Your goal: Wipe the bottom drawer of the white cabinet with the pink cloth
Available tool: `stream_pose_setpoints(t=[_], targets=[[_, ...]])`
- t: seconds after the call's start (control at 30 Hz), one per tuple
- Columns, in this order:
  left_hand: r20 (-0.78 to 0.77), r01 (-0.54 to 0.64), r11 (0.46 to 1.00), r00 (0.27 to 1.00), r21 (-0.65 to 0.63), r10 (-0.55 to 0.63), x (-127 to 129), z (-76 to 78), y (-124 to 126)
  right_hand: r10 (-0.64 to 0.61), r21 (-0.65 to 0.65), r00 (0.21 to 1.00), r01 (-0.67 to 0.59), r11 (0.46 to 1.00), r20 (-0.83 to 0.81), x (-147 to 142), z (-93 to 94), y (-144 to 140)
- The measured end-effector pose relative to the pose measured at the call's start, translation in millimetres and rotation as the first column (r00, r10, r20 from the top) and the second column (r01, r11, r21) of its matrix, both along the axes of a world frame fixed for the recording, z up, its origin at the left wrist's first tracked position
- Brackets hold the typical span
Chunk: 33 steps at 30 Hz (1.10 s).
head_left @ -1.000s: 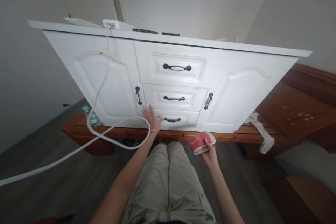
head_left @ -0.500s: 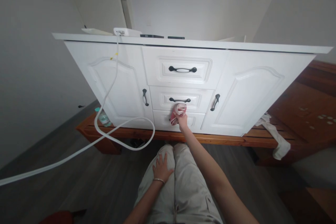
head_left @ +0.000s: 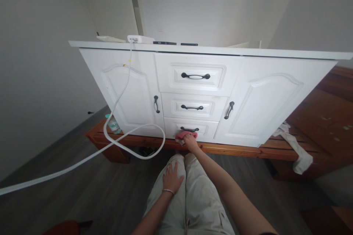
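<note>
My right hand (head_left: 190, 142) presses a pink cloth (head_left: 182, 137) against the lower edge of the bottom drawer (head_left: 190, 129) of a white cabinet (head_left: 261, 95), just under its black handle. My left hand (head_left: 171, 177) lies flat on my left thigh with fingers spread and holds nothing; a thin bracelet sits at its wrist. The cabinet has three stacked drawers in the middle and a door on each side.
The cabinet stands on a low wooden platform (head_left: 242, 150). A white cable (head_left: 121, 95) hangs from a device on the cabinet top and loops across the grey floor to the left. A plastic bottle (head_left: 113, 125) stands at the left, a white rag (head_left: 296, 150) drapes at the right.
My left hand left the bottom drawer and came down onto my thigh. My right hand brought the pink cloth up to the drawers, then slid it down from the middle drawer to the bottom one.
</note>
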<state>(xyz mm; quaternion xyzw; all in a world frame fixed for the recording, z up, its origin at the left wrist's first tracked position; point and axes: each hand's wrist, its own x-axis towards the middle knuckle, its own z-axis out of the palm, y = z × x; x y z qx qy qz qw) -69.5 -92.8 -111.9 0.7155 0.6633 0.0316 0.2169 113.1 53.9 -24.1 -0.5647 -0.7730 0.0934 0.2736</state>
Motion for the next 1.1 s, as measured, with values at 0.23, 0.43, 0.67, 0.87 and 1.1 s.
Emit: stream_pose_setpoints(t=[0.23, 0.43, 0.67, 0.87, 1.1], targets=[[-0.017, 0.006, 0.999, 1.0, 0.051, -0.005, 0, 1.6, -2, -0.37, 0.101, 0.925, 0.378, 0.92, -0.089, 99, -3.8, -29], [-0.026, -0.001, 0.997, 1.0, 0.075, 0.003, 3, 4.5, -5, -0.517, 0.204, 0.799, 0.586, 0.784, -0.307, 125, 35.8, -27], [-0.085, -0.013, 0.997, 0.996, 0.082, 0.02, 4, 4.2, -5, -0.342, -0.046, 0.54, 0.488, 0.872, -0.769, 85, 27.0, -101], [-0.067, 0.017, 0.995, 0.998, 0.094, -0.01, -1, 2.7, -7, -0.599, -0.495, 0.078, 0.484, 0.722, -0.797, 78, -75.8, -199], [0.089, 0.065, 0.998, 0.994, 0.005, -0.065, -24, 2.1, -7, -0.758, -0.656, -0.118, 0.596, 0.463, -0.642, 148, -145.5, -287]])
